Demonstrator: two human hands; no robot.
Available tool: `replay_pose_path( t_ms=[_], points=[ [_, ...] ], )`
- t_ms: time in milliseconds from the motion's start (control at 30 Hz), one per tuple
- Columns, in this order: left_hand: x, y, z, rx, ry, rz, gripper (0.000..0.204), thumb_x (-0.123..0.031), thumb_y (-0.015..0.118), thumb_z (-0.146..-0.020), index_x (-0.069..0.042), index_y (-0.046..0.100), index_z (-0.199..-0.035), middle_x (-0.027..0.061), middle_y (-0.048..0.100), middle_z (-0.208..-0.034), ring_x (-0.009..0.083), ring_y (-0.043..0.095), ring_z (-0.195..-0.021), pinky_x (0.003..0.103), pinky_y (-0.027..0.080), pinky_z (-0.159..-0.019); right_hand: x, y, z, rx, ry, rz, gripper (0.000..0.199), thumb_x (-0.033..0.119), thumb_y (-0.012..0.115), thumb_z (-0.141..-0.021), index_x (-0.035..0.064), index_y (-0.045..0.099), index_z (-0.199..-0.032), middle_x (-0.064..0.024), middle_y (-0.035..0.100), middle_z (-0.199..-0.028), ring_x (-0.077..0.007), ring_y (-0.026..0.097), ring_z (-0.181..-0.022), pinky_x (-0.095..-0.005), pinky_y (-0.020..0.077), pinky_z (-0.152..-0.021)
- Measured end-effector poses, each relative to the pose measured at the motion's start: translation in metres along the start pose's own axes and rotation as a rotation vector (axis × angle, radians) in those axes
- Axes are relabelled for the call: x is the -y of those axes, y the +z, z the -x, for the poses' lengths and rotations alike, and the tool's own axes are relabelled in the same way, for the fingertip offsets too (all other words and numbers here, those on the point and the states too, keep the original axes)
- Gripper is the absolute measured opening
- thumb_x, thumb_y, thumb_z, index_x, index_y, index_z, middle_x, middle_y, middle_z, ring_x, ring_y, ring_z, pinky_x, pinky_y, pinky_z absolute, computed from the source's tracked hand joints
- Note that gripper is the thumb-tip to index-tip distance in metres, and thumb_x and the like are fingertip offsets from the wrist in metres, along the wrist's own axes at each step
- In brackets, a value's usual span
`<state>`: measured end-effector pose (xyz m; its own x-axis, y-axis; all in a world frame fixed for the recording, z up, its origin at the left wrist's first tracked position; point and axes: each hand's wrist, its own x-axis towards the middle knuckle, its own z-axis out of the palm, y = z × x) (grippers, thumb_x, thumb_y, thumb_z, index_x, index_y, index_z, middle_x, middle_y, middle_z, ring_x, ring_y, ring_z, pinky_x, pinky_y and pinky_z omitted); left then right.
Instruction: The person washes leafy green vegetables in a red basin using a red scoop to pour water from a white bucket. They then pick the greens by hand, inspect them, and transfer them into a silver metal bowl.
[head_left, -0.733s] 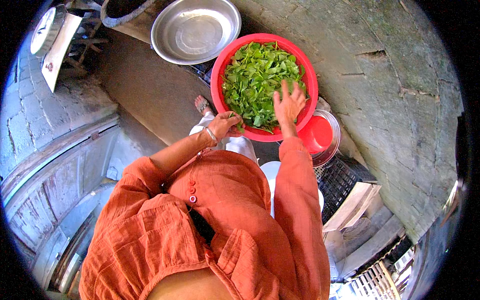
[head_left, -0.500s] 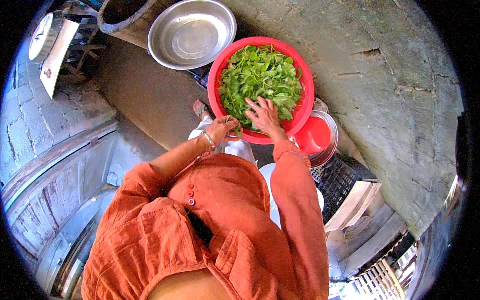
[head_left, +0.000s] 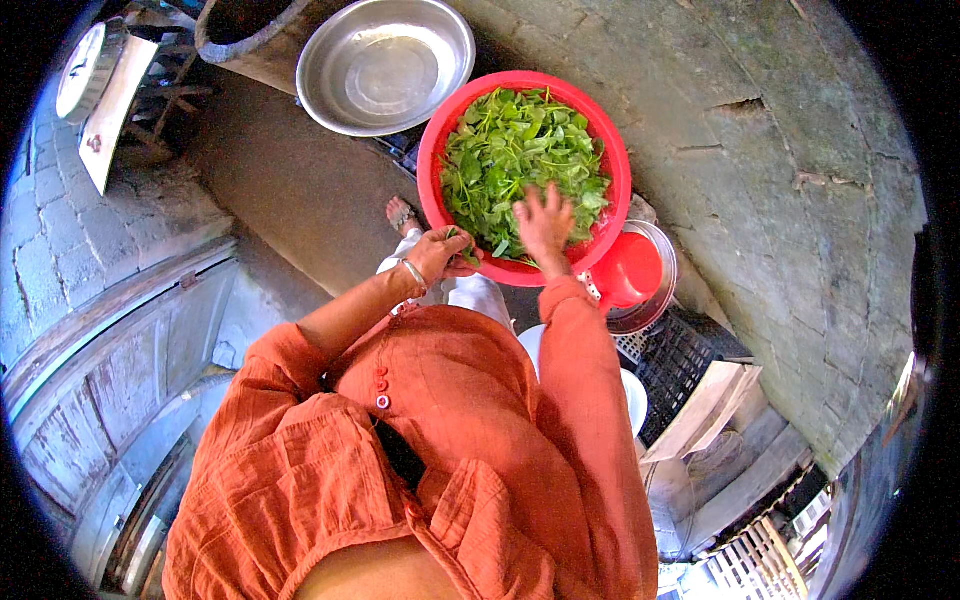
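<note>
Sorting step: right hand (head_left: 545,222), fingers spread, is pressing into green leaves (head_left: 520,160) in the round red plastic basin (head_left: 440,140); left hand (head_left: 440,255) is pinching a sprig, likely needing stripping next.

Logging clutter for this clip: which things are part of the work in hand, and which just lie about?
In use:
red basin
green leaves
right hand, in the leaves
left hand, holding a sprig

Lying about:
steel bowl
small red scoop
black crate

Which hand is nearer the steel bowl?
Left. The left hand is at the red basin's near rim below the steel bowl; the right hand is farther right, on the greens.
</note>
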<state>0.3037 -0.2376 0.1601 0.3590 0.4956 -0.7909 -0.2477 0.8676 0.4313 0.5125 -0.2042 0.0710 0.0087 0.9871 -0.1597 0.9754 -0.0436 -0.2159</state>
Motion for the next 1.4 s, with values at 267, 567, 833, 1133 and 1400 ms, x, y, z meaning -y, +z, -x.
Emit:
replay_pose_path(
  t_ms=[267, 567, 833, 1133, 1400],
  points=[
    [-0.005, -0.004, 0.005, -0.004, -0.017, 0.035, 0.018, -0.019, 0.048, -0.089, -0.006, 0.052, -0.100, 0.0079, 0.059, -0.089, 0.0212, 0.062, -0.077, 0.039, 0.054, -0.070, 0.004, -0.036, -0.017, 0.287, -0.191, 0.105, 0.033, 0.034, 0.054, -0.080, 0.0148, 0.058, -0.107, -0.0025, 0.045, -0.122, -0.0273, 0.038, -0.112, -0.0460, 0.0349, -0.088],
    [-0.003, -0.018, 0.012, -0.018, 0.032, -0.051, 0.016, -0.019, 0.046, -0.090, -0.008, 0.052, -0.100, 0.0026, 0.055, -0.078, 0.0136, 0.056, -0.068, 0.034, 0.055, -0.068, 0.020, -0.024, -0.063, -0.005, -0.055, -0.064, 0.036, 0.037, 0.051, -0.081, 0.0181, 0.055, -0.112, -0.0119, 0.038, -0.126, -0.0361, 0.036, -0.112, -0.0521, 0.0362, -0.088],
    [-0.008, -0.036, 0.013, -0.102, 0.013, 0.008, 0.014, -0.018, 0.049, -0.089, -0.009, 0.053, -0.098, 0.0024, 0.056, -0.077, 0.0129, 0.057, -0.068, 0.035, 0.055, -0.068, 0.000, -0.017, -0.051, 0.160, -0.093, -0.041, 0.036, 0.045, 0.049, -0.081, 0.0200, 0.060, -0.105, -0.0027, 0.044, -0.123, -0.0302, 0.039, -0.106, -0.0456, 0.0329, -0.085],
    [-0.007, -0.039, 0.006, -0.018, 0.038, 0.022, 0.014, -0.018, 0.048, -0.090, -0.008, 0.053, -0.097, 0.0044, 0.060, -0.084, 0.0161, 0.060, -0.073, 0.036, 0.054, -0.070, -0.009, -0.012, -0.040, 0.187, 0.000, 0.057, 0.041, 0.045, 0.042, -0.083, 0.0166, 0.058, -0.108, -0.0045, 0.048, -0.118, -0.0286, 0.039, -0.109, -0.0468, 0.0291, -0.090],
    [-0.015, -0.043, 0.011, -0.028, 0.041, -0.012, 0.018, -0.022, 0.047, -0.091, -0.005, 0.052, -0.095, 0.0058, 0.060, -0.085, 0.0161, 0.059, -0.072, 0.033, 0.053, -0.071, 0.038, -0.058, -0.084, 0.117, -0.048, -0.018, 0.035, 0.042, 0.050, -0.081, 0.0119, 0.067, -0.089, -0.0117, 0.061, -0.090, -0.0237, 0.058, -0.059, -0.0344, 0.0456, -0.054]
  ],
)
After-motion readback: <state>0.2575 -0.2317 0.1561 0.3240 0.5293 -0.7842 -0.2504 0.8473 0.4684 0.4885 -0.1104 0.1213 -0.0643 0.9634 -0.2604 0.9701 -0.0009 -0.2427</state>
